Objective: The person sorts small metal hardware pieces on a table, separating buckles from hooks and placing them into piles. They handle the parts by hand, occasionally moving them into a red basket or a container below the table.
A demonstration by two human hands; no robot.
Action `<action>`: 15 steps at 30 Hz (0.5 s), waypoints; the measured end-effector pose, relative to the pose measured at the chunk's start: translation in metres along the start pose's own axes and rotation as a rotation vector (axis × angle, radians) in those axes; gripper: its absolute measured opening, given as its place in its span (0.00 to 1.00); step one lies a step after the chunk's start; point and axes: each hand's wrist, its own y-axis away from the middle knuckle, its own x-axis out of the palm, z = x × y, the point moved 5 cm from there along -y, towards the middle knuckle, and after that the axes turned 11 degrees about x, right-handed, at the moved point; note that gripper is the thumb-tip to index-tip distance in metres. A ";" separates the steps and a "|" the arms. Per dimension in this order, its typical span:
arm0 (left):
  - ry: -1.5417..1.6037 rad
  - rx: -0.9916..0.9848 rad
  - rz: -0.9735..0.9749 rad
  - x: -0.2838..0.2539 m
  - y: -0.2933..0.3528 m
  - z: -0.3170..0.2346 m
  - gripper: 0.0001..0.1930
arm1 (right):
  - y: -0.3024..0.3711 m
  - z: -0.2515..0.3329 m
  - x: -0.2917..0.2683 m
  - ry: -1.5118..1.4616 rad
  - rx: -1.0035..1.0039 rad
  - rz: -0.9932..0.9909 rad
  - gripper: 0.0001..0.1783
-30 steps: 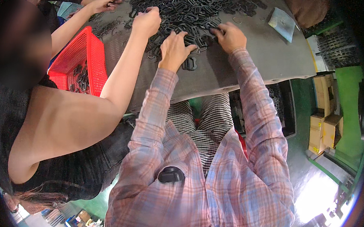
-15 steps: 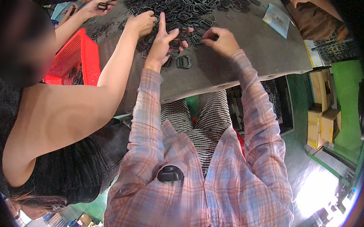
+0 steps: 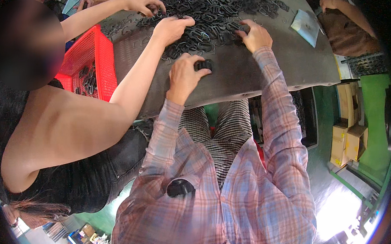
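My left hand (image 3: 184, 78) is closed over the near part of the table, thumb and fingers pinching a small stack of black plastic buckles (image 3: 204, 66). At the right edge of the heap, my right hand (image 3: 258, 36) has its thumb and fingertips curled round a dark piece (image 3: 243, 28) that looks like another black buckle; the fingers partly hide it. Beyond both hands spreads a large heap of black buckles (image 3: 212, 14), with thin wire-like metal rings among them.
A co-worker's arm (image 3: 135, 83) reaches across from the left, with that hand (image 3: 170, 30) close to mine. A red plastic basket (image 3: 107, 67) holding black pieces stands on the left. A pale blue packet (image 3: 305, 27) lies on the grey table (image 3: 233, 83) at right; another person's arm (image 3: 345, 15) is beyond.
My left hand has moved nearer the table's front edge, its extended index finger now curled round the stack. My right hand has shifted right and slightly farther. The co-worker's hands have moved right.
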 end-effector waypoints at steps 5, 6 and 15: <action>0.108 0.006 0.105 0.002 -0.011 0.000 0.16 | 0.007 0.017 0.009 0.070 -0.159 0.166 0.22; 0.211 -0.019 0.080 -0.002 -0.014 -0.003 0.15 | 0.011 0.024 0.009 0.151 -0.126 0.151 0.22; 1.760 -0.573 -0.191 0.014 -0.006 0.024 0.12 | -0.003 0.017 0.022 0.193 -0.054 0.470 0.25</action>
